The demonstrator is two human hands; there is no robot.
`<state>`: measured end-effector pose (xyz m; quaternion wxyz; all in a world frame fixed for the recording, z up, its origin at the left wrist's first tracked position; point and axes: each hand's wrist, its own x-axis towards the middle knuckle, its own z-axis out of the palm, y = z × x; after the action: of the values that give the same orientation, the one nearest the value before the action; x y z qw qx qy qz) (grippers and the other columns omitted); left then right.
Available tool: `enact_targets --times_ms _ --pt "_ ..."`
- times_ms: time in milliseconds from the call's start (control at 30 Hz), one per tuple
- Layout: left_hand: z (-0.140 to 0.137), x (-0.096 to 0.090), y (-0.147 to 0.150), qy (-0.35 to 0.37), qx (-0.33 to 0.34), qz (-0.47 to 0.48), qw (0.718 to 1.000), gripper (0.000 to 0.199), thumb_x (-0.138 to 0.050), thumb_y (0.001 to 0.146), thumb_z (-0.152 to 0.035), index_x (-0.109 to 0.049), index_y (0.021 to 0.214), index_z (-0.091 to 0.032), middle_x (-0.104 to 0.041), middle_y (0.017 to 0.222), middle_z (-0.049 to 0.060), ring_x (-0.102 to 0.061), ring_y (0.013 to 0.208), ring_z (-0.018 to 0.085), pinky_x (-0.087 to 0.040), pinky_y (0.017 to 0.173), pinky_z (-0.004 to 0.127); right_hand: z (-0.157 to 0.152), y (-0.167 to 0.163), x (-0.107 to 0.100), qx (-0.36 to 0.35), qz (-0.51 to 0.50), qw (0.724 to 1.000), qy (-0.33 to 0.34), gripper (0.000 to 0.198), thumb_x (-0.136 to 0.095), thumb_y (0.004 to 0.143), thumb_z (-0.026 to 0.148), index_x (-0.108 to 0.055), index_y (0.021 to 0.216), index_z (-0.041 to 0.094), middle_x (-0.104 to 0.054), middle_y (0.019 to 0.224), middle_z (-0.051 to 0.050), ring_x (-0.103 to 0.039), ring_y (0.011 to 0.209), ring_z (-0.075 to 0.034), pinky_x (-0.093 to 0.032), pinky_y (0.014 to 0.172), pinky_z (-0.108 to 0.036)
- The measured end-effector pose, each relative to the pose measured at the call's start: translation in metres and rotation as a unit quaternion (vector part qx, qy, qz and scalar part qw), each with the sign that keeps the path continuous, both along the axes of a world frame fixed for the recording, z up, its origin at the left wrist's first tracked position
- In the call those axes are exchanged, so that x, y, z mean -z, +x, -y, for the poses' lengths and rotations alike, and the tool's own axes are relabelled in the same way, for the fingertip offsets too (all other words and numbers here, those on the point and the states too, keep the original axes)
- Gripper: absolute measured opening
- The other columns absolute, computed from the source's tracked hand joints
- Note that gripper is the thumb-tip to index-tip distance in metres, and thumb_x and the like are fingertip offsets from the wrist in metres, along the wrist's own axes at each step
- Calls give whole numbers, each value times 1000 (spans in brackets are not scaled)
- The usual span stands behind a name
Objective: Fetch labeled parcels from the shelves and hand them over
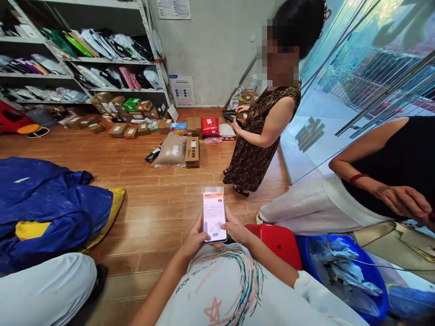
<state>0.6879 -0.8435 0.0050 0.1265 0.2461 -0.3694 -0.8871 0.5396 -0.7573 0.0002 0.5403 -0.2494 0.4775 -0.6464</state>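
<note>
A smartphone (214,213) with a lit, mostly white and pink screen stands upright in front of my shirt, held from both sides. My left hand (195,233) wraps its left edge, the thumb lying over the lower left of the screen. On the other edge, my right hand (236,226) grips the phone with its thumb over the lower right of the screen. The fingers behind the phone are mostly hidden. What the screen text says is too small to read.
Shelves (112,61) with packed parcels line the back left, and boxes (118,130) sit on the floor. One person (261,131) stands ahead holding a dark device. Another person (374,172) is at right, near a red stool (277,240) and blue bin (379,290). Blue-yellow cloth (61,199) lies left.
</note>
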Motion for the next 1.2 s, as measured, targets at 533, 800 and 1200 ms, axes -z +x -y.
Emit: enact_targets --times_ms 533,800,1200 --pt "11 8 -19 28 -9 -7 1000 86 -59 71 -17 -24 147 -35 -52 135 8 -59 102 28 -60 66 33 12 -16 2 -32 -114 993 -15 61 -70 72 23 -42 126 22 -61 116 -5 -57 103 -21 -46 88 -35" --pt "1 8 -32 -5 -17 35 999 88 -65 73 -24 -20 148 -33 -54 130 11 -61 93 24 -56 56 25 7 -23 8 -10 -62 998 -24 45 -61 79 26 -48 122 23 -63 115 -4 -59 99 -18 -48 84 -32" --pt "-26 19 -39 38 2 6 999 99 -54 55 -5 -27 147 -33 -45 142 2 -52 111 24 -54 80 28 6 -33 17 113 3 993 35 37 -52 87 52 -62 94 17 -70 81 -3 -62 69 -17 -48 67 -29"
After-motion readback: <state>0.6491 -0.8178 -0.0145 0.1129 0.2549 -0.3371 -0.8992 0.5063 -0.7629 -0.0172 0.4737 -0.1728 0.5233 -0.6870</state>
